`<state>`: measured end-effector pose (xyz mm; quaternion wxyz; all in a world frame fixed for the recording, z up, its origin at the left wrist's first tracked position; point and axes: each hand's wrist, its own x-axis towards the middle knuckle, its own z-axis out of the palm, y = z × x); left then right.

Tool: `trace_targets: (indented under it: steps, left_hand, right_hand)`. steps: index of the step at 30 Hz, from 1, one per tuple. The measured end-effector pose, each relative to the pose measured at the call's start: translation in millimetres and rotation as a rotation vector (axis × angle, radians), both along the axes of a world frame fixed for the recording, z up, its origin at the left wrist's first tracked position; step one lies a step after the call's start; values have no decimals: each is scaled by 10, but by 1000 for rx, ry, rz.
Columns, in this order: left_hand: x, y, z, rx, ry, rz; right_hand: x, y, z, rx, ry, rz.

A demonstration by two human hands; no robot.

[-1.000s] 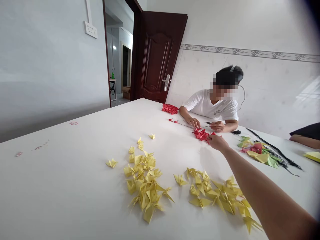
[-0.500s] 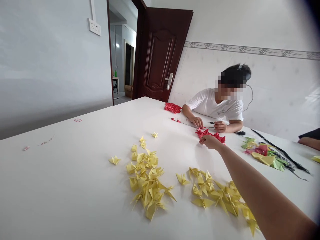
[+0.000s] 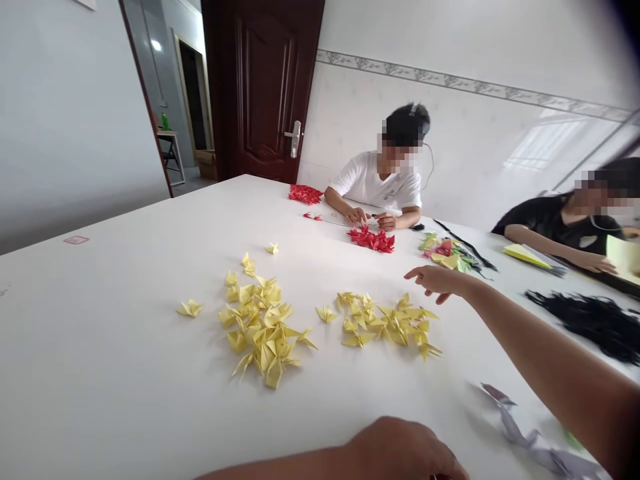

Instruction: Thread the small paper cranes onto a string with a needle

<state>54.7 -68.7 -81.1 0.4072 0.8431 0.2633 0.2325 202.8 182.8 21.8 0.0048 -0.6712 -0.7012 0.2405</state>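
Observation:
My right hand (image 3: 436,281) hovers over the white table (image 3: 150,373) with index finger stretched out and the others loosely apart; nothing shows in it. Just left of it lies a pile of folded yellow paper cranes (image 3: 383,323). A second, taller pile of yellow cranes (image 3: 263,327) is further left, with a few single ones around it. At the bottom edge my left hand (image 3: 405,447) comes in back-up; its fingers point down and are mostly cut off, so what they do is hidden. Nearest to both hands on the right is a strip of greyish-lilac paper pieces (image 3: 530,437), blurred.
Across the table a co-worker in white (image 3: 377,177) handles red cranes (image 3: 373,239); more red ones (image 3: 305,194) lie behind. Mixed coloured cranes (image 3: 445,253) and black cords (image 3: 590,323) are on the right. Another co-worker in black (image 3: 550,220) holds yellow paper (image 3: 625,257).
My right hand has drawn back from the red cranes, and its fingers have spread. My left hand has come into view below. The view has swung right, showing the second co-worker and black cords.

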Motion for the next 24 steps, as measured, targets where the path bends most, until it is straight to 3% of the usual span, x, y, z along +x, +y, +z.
trace_targets:
  steps: [3, 6, 16, 20, 24]
  left_hand:
    - [-64, -114, 128, 43, -11, 140]
    - [-125, -196, 220, 82, -11, 192]
    - [-199, -260, 237, 174, -86, 122]
    - [-236, -278, 237, 142, -13, 154]
    - [-209, -261, 199, 145, 36, 217]
  right_hand:
    - [190, -348, -48, -111, 58, -75]
    - [180, -548, -116, -152, 125, -107]
    - [-607, -1018, -310, -126, 263, 21]
    - [-873, -1201, -243, -77, 337, 121]
    - [-639, -1228, -78, 97, 342, 101]
